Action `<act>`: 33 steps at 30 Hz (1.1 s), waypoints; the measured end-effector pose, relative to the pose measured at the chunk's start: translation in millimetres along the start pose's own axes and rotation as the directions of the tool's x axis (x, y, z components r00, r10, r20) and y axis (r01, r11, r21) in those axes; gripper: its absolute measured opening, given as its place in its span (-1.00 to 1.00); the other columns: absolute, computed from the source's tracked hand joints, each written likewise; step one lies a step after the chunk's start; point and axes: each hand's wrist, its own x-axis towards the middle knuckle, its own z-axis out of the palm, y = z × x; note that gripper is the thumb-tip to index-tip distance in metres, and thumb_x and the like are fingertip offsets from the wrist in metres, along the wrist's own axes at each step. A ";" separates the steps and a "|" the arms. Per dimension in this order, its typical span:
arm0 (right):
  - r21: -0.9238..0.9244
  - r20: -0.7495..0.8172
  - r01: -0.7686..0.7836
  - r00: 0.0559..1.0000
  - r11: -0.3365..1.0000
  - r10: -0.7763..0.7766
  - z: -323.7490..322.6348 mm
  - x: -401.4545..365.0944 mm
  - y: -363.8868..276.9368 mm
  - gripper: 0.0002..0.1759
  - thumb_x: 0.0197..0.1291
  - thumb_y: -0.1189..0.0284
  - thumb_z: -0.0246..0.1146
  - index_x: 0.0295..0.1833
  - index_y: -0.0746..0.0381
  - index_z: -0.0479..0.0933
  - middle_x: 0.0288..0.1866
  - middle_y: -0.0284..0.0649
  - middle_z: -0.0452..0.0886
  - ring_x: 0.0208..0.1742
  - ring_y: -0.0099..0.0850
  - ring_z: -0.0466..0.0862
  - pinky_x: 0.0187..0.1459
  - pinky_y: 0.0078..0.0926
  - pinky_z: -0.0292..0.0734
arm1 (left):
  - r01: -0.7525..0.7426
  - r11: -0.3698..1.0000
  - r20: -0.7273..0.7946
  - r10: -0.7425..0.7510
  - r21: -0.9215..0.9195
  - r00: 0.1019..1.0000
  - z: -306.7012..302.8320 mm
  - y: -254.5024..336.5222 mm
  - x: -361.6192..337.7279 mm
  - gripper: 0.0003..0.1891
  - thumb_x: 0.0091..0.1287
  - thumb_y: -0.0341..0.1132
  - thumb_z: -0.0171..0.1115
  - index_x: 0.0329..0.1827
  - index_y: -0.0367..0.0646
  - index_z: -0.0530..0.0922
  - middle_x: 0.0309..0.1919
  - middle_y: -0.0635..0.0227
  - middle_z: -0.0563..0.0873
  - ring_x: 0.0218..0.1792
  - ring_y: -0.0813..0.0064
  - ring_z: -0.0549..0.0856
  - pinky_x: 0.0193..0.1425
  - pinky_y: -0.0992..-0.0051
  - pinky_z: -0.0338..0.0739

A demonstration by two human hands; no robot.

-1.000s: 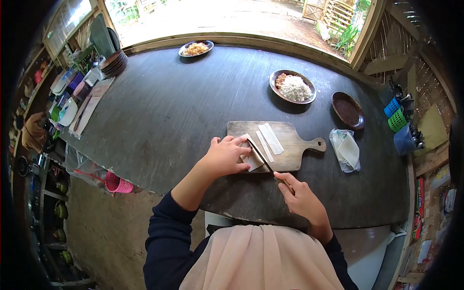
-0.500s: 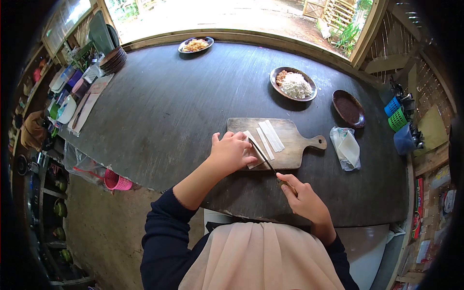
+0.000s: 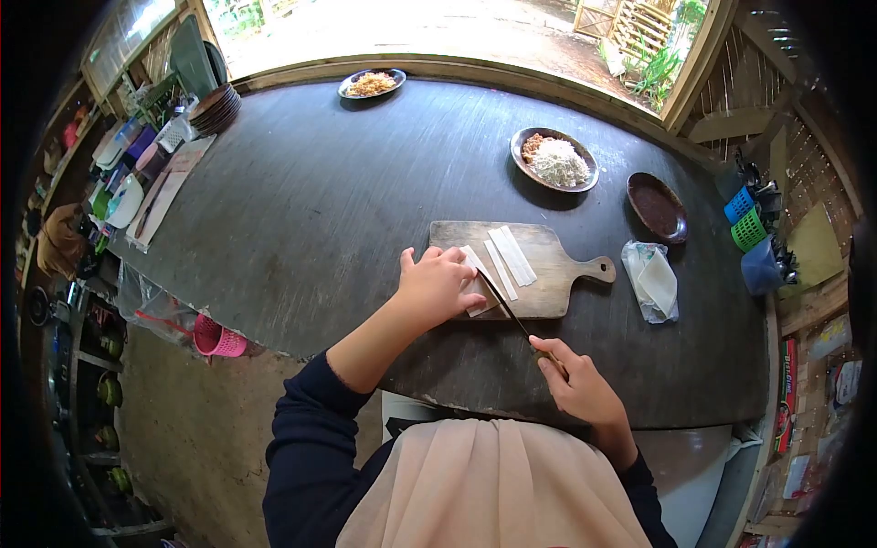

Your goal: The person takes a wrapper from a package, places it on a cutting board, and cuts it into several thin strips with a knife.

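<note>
A wooden cutting board (image 3: 548, 297) with its handle to the right lies before me. My left hand (image 3: 437, 288) is spread over its left part, fingertips pressing down a pale flat sheet (image 3: 480, 309) that it partly covers. My right hand (image 3: 583, 384) is wrapped round the handle of a long thin knife (image 3: 508, 309). The blade slants up and left across the board, its tip beside my left fingers at the sheet's edge. Several cut pale strips (image 3: 512, 257) lie on the board to the right of the blade.
A plastic packet (image 3: 651, 283) and an empty dark oval plate (image 3: 657, 208) are right of the board. Farther back are a plate of white shreds (image 3: 559, 164) and a plate of fried bits (image 3: 371, 84). Stacked brown plates (image 3: 216, 111) stand at the left, utensil baskets (image 3: 749, 230) at the right.
My right hand has moved slightly right and down, drawing the knife back a little. My left hand stays in place on the sheet.
</note>
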 end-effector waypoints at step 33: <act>0.015 -0.019 0.020 1.000 1.000 -0.020 6.7 -0.5 6.1 -0.63 0.40 0.53 0.12 0.30 0.24 0.41 -0.37 0.01 0.65 -0.47 -0.43 0.63 -0.34 -0.53 0.46 | -0.173 0.977 0.114 0.159 0.125 0.981 5.5 -6.4 -8.9 -0.62 0.35 0.01 0.21 0.23 0.33 0.60 0.39 0.01 0.44 0.42 0.04 0.35 0.30 -0.13 0.21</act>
